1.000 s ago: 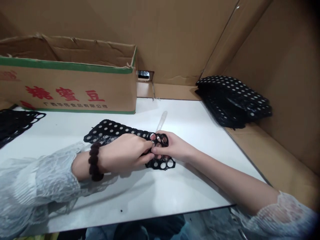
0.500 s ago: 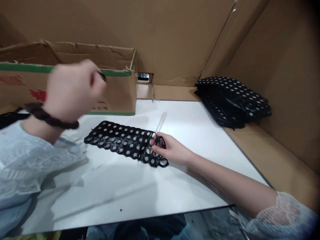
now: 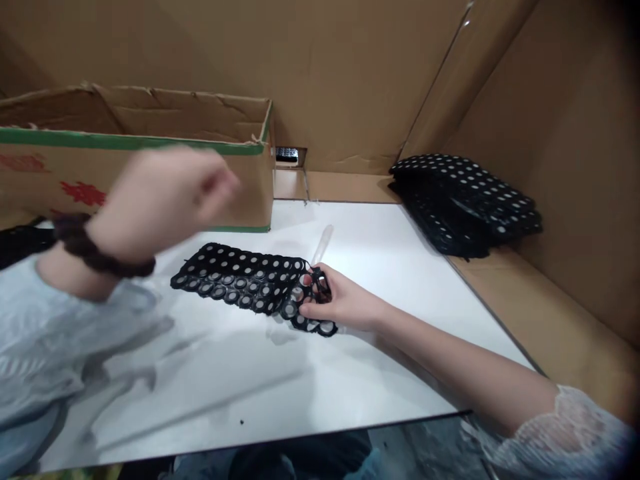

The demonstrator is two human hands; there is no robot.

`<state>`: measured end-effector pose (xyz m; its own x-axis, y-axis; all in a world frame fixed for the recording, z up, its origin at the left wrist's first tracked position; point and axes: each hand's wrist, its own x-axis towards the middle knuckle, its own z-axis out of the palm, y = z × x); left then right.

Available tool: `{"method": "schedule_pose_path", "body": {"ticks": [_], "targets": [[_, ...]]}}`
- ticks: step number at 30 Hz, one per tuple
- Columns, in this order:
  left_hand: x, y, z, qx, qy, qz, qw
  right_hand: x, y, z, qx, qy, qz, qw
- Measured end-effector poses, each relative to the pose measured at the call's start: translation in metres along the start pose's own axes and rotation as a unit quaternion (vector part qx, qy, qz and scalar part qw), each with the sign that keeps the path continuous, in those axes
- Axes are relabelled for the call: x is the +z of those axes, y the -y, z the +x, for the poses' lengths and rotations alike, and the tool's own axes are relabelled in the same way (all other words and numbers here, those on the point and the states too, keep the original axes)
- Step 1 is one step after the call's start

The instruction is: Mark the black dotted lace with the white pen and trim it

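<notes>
Head view, right hand: ours (image 3: pixel 350 297) grips the right end of the perforated black sheet (image 3: pixel 240 280).
Sheet: on the white table (image 3: pixel 250 380).
Left hand: ours (image 3: pixel 165 200) hovers blurred before the cardboard box (image 3: pixel 245 180), fingers curled; we cannot tell its contents.

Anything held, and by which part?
Right hand: black dotted sheet, by its right end. Left hand: too blurred to tell.
</notes>
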<state>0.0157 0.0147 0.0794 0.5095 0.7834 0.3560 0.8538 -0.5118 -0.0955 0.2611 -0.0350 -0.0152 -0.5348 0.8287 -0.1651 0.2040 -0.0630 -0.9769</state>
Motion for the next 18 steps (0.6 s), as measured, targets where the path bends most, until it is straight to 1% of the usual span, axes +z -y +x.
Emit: {"method": "schedule_pose_path", "body": {"ticks": [1,2,3,4,5,6,9,12,13,14,15,16,17,18], "targets": [[0.005,-0.022,-0.006,0.075,0.018,0.006,0.997,0.001,0.001,0.000,-0.002,-0.004,0.003,1.000],[0.011,-0.041,-0.012,0.156,0.065,-0.002,0.986,0.003,0.001,0.000,-0.005,-0.009,0.005,1.000],[0.018,-0.056,-0.018,0.225,0.108,-0.015,0.968,0.005,0.002,-0.001,-0.007,-0.013,0.007,1.000],[0.025,-0.067,-0.022,0.249,0.111,-0.020,0.962,0.006,0.003,-0.001,-0.009,-0.017,0.012,1.000],[0.032,-0.074,-0.025,0.259,0.116,-0.027,0.958,0.008,0.004,-0.001,-0.011,-0.019,0.021,1.000],[0.038,-0.078,-0.026,0.255,0.121,-0.038,0.958,0.010,0.006,-0.001,-0.009,-0.016,0.033,0.999],[0.046,-0.077,-0.025,0.211,0.156,-0.097,0.960,0.012,0.008,-0.002,-0.010,-0.001,0.060,0.998],[0.040,-0.067,-0.017,0.155,0.197,-0.126,0.960,0.009,0.008,-0.002,-0.018,-0.001,0.038,0.999],[0.035,-0.061,-0.015,0.126,0.189,-0.111,0.967,0.007,0.008,-0.002,-0.018,-0.008,0.024,1.000],[0.030,-0.053,-0.012,0.088,0.163,-0.082,0.979,0.005,0.007,-0.001,-0.013,-0.013,0.009,1.000],[0.024,-0.042,-0.011,0.042,0.116,-0.049,0.991,0.004,0.006,-0.001,-0.004,-0.017,-0.006,1.000],[0.018,-0.029,-0.009,-0.015,0.046,-0.012,0.999,0.003,0.006,0.000,0.007,-0.019,-0.018,1.000],[0.012,-0.012,-0.008,-0.071,-0.015,0.013,0.997,0.002,0.006,0.000,0.020,-0.021,-0.028,0.999],[0.006,0.006,-0.008,-0.114,-0.065,-0.002,0.991,0.001,0.006,0.000,0.031,-0.022,-0.032,0.999]]}}
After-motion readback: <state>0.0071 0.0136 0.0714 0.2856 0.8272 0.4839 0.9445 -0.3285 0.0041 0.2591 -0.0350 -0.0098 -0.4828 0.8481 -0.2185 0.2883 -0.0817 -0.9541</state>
